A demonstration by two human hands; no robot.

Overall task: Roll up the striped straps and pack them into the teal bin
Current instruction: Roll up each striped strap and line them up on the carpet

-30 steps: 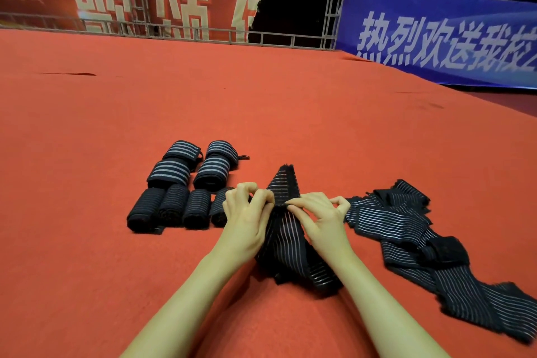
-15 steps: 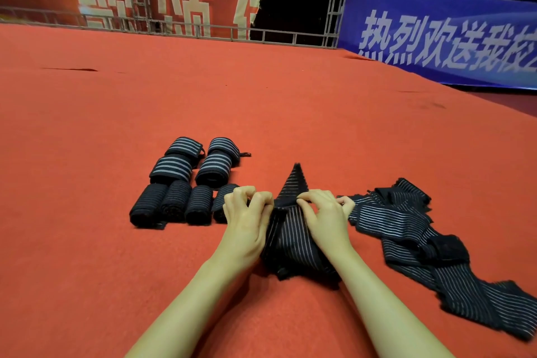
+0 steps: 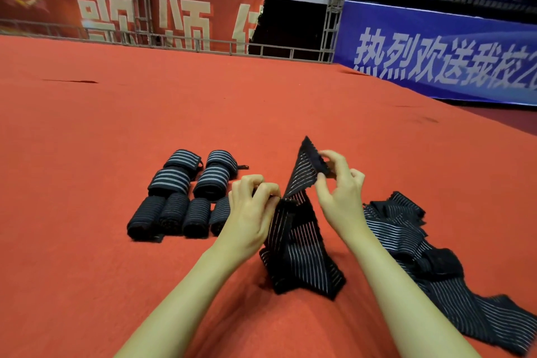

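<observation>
Spanning both hands: strap (image 3: 299, 229), right hand (image 3: 338, 192) pinching top, left hand (image 3: 251, 209) mid-edge.

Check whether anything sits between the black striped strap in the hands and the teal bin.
Cannot tell: no teal bin is in view. The left hand and right hand pinch the black striped elastic strap above the red carpet, with rolled straps to its left and loose straps to its right.

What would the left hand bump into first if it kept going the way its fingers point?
The left hand curls toward the right, so it would meet the striped strap it already pinches, then probably the right hand just beyond, though depth is hard to judge.
</observation>
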